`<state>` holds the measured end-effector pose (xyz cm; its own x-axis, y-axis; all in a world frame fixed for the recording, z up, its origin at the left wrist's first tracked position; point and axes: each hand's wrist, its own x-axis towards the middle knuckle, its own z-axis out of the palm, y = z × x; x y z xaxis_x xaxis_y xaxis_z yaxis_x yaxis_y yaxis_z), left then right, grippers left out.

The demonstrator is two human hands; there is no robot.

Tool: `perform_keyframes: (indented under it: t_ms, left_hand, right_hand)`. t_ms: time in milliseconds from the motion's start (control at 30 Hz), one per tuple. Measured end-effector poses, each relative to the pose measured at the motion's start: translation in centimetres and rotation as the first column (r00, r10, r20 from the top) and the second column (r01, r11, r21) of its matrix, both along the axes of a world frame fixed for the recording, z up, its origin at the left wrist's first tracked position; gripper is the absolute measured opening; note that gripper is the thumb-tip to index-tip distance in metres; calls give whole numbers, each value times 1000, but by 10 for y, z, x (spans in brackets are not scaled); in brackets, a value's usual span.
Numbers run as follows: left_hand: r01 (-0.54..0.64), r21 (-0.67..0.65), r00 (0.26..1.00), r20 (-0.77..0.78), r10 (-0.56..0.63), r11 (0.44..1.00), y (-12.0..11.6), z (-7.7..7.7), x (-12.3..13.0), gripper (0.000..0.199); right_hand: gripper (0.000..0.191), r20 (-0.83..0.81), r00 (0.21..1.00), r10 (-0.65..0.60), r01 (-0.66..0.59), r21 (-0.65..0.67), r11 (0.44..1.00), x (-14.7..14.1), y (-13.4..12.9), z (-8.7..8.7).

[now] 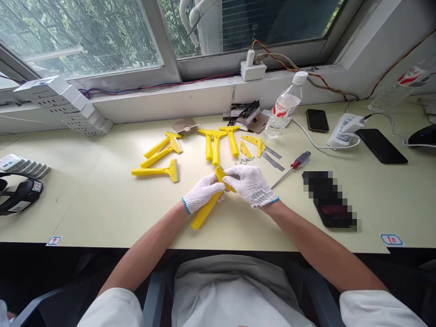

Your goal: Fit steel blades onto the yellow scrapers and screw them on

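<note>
Item under inspection: a yellow plastic scraper, held in both gloved hands on the pale green surface. Its handle projects towards 7 o'clock from the hands, and its flared head sits between them. Whether a blade is fitted cannot be determined, as the gloves cover that area.

Left hand: the fingers are closed narrowly around the neck of the scraper. Right hand: the fingers are closed over the head from the 3 o'clock side.

Handling assessment: the item is likely light and stiff. The white knit gloves should limit slip on the smooth plastic, and the handle offers the firmest hold.

Nearby: a red-handled screwdriver lies at 2 o'clock, and loose small screws at 12 o'clock. Further scrapers with metal blades lie at 10 o'clock, and T-shaped yellow handles at 12 o'clock.
</note>
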<state>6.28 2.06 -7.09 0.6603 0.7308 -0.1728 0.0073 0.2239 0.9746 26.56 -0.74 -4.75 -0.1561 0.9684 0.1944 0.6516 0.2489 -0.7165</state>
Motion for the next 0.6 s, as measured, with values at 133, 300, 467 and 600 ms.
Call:
perform_keyframes:
  t_ms: [133, 300, 467, 600]
  left_hand:
    - [-11, 5, 999, -30, 11, 1000, 0, -3, -1, 28]
    - [-10, 9, 1000, -21, 10, 1000, 1, -8, -2, 28]
    - [-22, -12, 1000, 2, 22, 1000, 2, -8, -2, 30]
    - [29, 33, 999, -30, -28, 999, 2, -7, -3, 27]
  right_hand:
    - [33, 30, 1000, 2, -2, -13, 1000, -1, -3, -5]
    - [37, 15, 1000, -11, 12, -45, 999, -2, -4, -8]
    - [41, -46, 999, -5, -1, -118, 993, 5, 3, -8]
    - [36, -124, 991, 57, -83, -218, 972, 10, 8, -10]
